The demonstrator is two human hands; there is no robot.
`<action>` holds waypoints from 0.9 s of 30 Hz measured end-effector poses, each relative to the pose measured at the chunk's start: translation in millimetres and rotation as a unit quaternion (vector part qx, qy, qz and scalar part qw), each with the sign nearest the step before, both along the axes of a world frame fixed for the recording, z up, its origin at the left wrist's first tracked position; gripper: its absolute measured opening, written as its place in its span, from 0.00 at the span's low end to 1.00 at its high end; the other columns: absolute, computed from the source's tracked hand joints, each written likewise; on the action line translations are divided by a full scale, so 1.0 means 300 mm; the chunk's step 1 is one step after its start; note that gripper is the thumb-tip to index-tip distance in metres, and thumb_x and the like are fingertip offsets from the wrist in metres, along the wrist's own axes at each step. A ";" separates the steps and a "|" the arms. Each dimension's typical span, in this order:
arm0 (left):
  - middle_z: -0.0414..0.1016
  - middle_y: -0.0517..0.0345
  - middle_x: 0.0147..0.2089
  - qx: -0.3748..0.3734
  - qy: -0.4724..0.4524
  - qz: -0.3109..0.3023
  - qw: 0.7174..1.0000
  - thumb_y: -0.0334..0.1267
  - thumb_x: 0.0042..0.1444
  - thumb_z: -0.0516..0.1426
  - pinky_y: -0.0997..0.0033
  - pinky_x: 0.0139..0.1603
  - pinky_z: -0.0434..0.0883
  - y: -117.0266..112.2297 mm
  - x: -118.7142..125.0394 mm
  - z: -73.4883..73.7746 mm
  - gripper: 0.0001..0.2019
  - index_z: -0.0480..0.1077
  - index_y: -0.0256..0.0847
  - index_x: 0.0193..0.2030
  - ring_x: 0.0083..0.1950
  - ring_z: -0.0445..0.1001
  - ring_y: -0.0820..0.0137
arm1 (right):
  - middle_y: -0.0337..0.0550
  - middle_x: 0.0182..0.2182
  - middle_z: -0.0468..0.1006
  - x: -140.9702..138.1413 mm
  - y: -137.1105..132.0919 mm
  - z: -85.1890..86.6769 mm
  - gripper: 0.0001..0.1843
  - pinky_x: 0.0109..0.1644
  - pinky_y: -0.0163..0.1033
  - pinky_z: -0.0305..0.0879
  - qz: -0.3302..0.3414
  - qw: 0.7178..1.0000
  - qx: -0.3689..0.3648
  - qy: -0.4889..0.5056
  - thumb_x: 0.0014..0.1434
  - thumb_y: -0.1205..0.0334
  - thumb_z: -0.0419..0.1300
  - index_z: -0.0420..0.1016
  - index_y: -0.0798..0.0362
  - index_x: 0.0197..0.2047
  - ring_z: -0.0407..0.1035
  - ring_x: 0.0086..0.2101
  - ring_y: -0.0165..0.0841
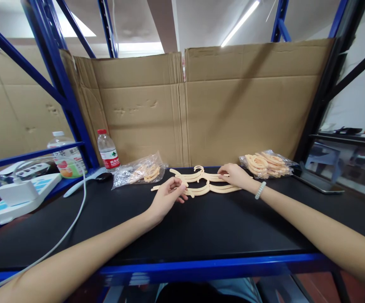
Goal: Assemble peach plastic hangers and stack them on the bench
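Two peach-coloured plastic hangers (203, 182) lie flat on the black tabletop (201, 227), one just behind the other. My left hand (167, 197) pinches the left arm of the nearer hanger, fingers curled together. My right hand (234, 175), with a pale bead bracelet on its wrist, rests on the hangers' right arms with fingers bent down on them.
A clear bag of hangers (139, 171) lies at the back left and another bag (267, 164) at the back right. A water bottle (108, 150), a power strip (18, 195) with white cable (75, 219), a tablet (319, 182) and a cardboard wall (201, 105) surround the work area.
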State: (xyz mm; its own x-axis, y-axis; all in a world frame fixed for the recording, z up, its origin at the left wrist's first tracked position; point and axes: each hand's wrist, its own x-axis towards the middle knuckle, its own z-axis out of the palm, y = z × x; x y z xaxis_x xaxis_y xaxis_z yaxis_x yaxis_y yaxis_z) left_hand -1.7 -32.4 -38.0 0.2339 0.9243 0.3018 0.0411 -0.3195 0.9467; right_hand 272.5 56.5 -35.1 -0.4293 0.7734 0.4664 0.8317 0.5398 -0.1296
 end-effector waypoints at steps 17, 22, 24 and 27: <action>0.79 0.51 0.35 -0.081 -0.072 0.013 0.994 0.42 0.51 0.63 0.68 0.41 0.74 0.009 -0.013 0.007 0.17 0.58 0.39 0.37 0.37 0.79 0.65 | 0.42 0.28 0.75 -0.003 0.045 -0.052 0.03 0.35 0.36 0.61 -0.007 0.998 0.014 0.061 0.56 0.65 0.57 0.68 0.54 0.31 0.68 0.31 0.33; 0.79 0.52 0.34 -0.069 -0.059 0.020 0.996 0.39 0.44 0.67 0.69 0.43 0.73 0.003 -0.017 0.015 0.20 0.61 0.38 0.37 0.39 0.79 0.65 | 0.41 0.29 0.75 0.023 0.015 0.002 0.02 0.38 0.37 0.64 0.022 0.987 0.048 0.153 0.56 0.66 0.57 0.66 0.52 0.32 0.71 0.33 0.34; 0.78 0.54 0.32 -0.058 -0.055 0.016 0.997 0.39 0.42 0.68 0.69 0.43 0.72 0.003 -0.018 0.016 0.21 0.62 0.38 0.37 0.38 0.78 0.66 | 0.41 0.30 0.76 0.034 -0.004 0.027 0.03 0.38 0.38 0.65 0.029 0.983 0.055 0.174 0.55 0.65 0.58 0.66 0.52 0.33 0.71 0.33 0.35; 0.77 0.58 0.31 -0.041 -0.073 0.016 0.996 0.37 0.40 0.69 0.68 0.43 0.71 0.010 -0.021 0.013 0.21 0.64 0.37 0.38 0.37 0.77 0.68 | 0.43 0.31 0.77 0.054 -0.034 0.065 0.04 0.40 0.40 0.66 0.025 0.980 0.048 0.190 0.55 0.62 0.58 0.69 0.53 0.35 0.72 0.34 0.36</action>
State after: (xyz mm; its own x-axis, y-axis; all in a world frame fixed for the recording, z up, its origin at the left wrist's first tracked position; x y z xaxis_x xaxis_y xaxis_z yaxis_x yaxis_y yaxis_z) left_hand -8.0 -29.3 -34.0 0.1637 0.9534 0.2534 -0.0896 -0.2414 0.9663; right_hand 288.8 46.3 -15.6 -0.2468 0.6999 0.6703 0.7051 0.6042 -0.3713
